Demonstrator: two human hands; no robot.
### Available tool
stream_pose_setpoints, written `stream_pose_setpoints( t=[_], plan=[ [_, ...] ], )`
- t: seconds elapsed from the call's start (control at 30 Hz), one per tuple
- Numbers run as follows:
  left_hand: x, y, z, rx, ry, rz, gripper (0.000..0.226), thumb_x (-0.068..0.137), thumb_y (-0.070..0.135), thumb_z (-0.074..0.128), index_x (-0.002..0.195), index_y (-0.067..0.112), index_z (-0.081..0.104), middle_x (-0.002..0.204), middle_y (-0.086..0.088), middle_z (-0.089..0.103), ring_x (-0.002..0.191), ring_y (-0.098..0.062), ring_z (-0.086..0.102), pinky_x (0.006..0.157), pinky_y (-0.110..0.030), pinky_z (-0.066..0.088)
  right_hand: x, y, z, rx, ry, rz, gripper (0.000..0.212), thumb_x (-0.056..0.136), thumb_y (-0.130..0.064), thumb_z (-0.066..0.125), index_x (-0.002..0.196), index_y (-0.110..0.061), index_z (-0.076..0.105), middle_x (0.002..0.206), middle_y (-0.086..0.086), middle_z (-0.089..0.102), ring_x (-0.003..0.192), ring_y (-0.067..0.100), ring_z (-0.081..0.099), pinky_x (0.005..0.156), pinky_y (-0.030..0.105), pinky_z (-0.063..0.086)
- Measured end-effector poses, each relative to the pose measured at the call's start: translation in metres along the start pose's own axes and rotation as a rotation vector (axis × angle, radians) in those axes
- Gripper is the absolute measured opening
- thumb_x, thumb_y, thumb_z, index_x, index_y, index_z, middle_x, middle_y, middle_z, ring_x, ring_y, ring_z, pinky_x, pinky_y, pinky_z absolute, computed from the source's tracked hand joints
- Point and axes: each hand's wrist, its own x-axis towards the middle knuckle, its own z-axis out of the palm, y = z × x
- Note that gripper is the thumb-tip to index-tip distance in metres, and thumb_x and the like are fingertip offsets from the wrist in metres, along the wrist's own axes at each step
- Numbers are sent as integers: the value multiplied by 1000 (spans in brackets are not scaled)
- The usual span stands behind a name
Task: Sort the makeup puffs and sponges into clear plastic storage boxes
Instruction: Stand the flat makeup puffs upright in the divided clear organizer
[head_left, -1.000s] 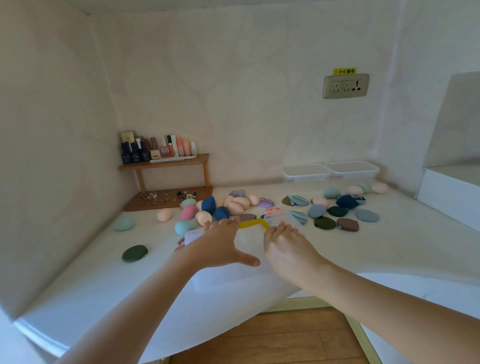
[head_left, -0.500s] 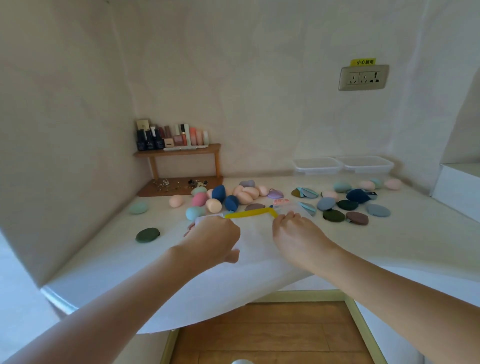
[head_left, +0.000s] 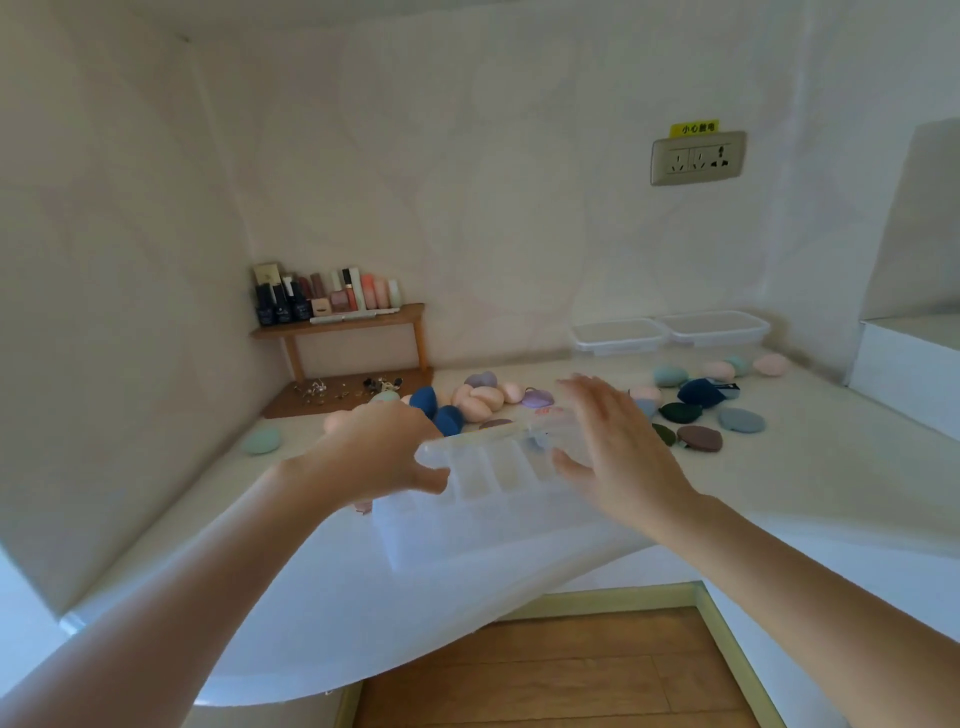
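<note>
Gripping the left end of the clear divided box (head_left: 493, 499), the left hand (head_left: 379, 452) curls its thumb against the wall. The box is near the counter's (head_left: 831, 467) front edge. The right hand (head_left: 618, 452) is released, fingers spread above the box's right end. Behind lie scattered sponges (head_left: 485, 402) and puffs (head_left: 698, 438).

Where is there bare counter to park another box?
Front right: bare counter between the right hand, the brown puff and the white ledge. Narrow strip front left, before the mint sponge. Crowded: middle back, sponges and puffs behind the box.
</note>
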Motion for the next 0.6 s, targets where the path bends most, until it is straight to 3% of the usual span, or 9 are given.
stream_pose_setpoints(
  t=[0.1, 0.2, 0.27, 0.33, 0.43, 0.5, 0.6],
  plan=[
    [4, -13, -10, -233, 71, -62, 43, 75, 52, 62, 100, 18, 71, 93, -2, 71, 87, -21, 66, 77, -36, 52, -2, 14, 1, 295, -55, 372, 71, 88, -33, 63, 146, -13, 27, 140, 0, 42, 118, 12, 48, 86, 19, 36],
    [16, -27, -14, -513, 179, -145, 29, 76, 47, 72, 94, 24, 72, 85, 9, 70, 76, -10, 62, 64, -23, 48, -2, 24, 5, 480, -182, 583, 68, 92, -31, 58, 148, -17, 24, 140, 1, 46, 104, 8, 51, 74, 21, 36],
    [30, -38, -6, -661, 231, -224, 26, 75, 46, 73, 92, 26, 71, 84, 9, 69, 77, -8, 62, 66, -22, 48, -3, 26, 9, 404, -253, 581, 54, 95, -31, 52, 144, -17, 33, 130, 0, 54, 94, 13, 57, 68, 24, 40],
    [45, -47, 5, -818, 252, -306, 24, 79, 43, 71, 93, 23, 72, 86, 4, 69, 82, -15, 63, 73, -27, 50, -5, 26, 13, 371, -286, 559, 42, 98, -30, 47, 138, -18, 45, 127, -2, 58, 91, 13, 58, 72, 25, 42],
    [60, -56, 25, -1000, 184, -386, 26, 92, 25, 59, 109, 6, 68, 90, -5, 63, 85, -21, 58, 69, -22, 46, -6, 22, 14, 398, -286, 558, 35, 99, -27, 43, 131, -17, 54, 106, 4, 66, 94, 24, 63, 76, 33, 46],
    [64, -62, 41, -1028, 108, -434, 30, 95, 18, 55, 115, -3, 63, 91, -8, 61, 89, -23, 57, 74, -28, 50, -7, 22, 14, 417, -284, 556, 28, 99, -26, 43, 119, -17, 61, 107, 17, 67, 98, 31, 63, 79, 38, 48],
    [71, -67, 57, -890, 40, -476, 28, 94, 19, 56, 111, -2, 65, 93, -9, 61, 90, -23, 57, 90, -39, 48, -8, 27, 16, 430, -294, 532, 26, 99, -27, 43, 105, -15, 64, 98, 24, 67, 74, 26, 60, 60, 31, 35]
  ],
)
